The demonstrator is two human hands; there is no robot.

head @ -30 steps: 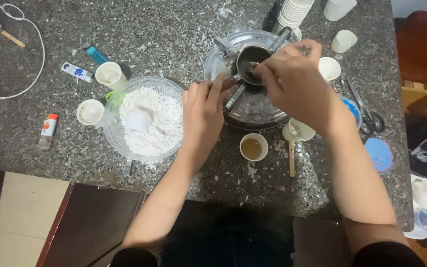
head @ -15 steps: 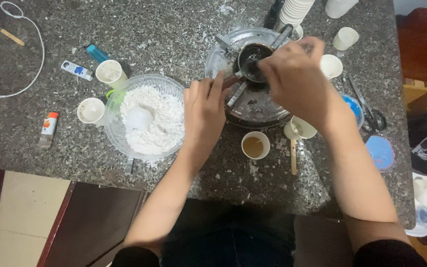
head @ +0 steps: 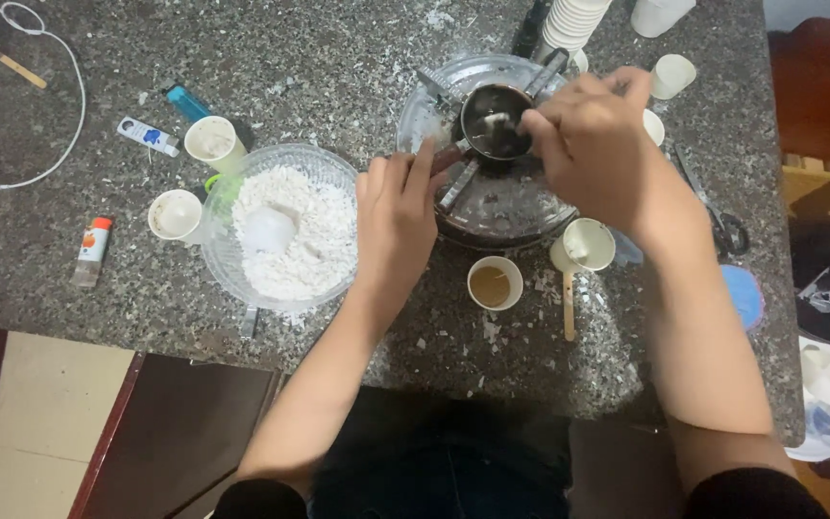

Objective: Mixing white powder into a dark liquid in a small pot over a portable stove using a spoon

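The left hand (head: 398,213) grips the handle of a small dark pot (head: 494,121) over a glass dish (head: 511,207); the right hand (head: 593,144), closed on a stick, reaches into it.

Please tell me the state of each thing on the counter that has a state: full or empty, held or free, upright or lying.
Small dark metal pot: upright, handle gripped by left hand.
Right hand: over the pot, holding a small stick.
Clear plastic bowl: full of white flakes.
Small paper cup: upright, holds brown liquid.
Orange-capped lighter: lying free.
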